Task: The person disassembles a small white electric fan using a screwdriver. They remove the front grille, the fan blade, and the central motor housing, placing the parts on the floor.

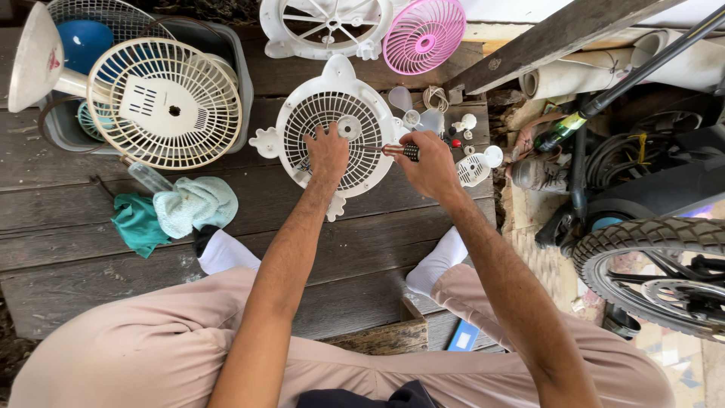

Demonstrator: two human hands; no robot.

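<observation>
The white fan grille (pixel 332 132) lies flat on the wooden floor (pixel 91 219) between the person's feet. The left hand (pixel 326 151) presses down on it, fingers spread; the right hand (pixel 430 162) grips a screwdriver (pixel 396 150), tip at the grille.

The white fan grille (pixel 332 130) lies flat on the wooden deck (pixel 91 227), and everything is placed from it. Nearer the person than the grille, bare planks run between the two knees, open to a hand. To its left, a strip of bare deck separates it from the cream fan (pixel 165 102) leaning on a grey tub (pixel 240 53); the towels (pixel 177 211) block the lower left. Beyond the grille, a white fan housing (pixel 325 26) and a pink grille (pixel 424 34) close the far side. Just to its right, small loose parts (pixel 453 125) crowd the planks, and past them a motorcycle wheel (pixel 649 261) and a dark beam (pixel 559 38) wall that side.
</observation>
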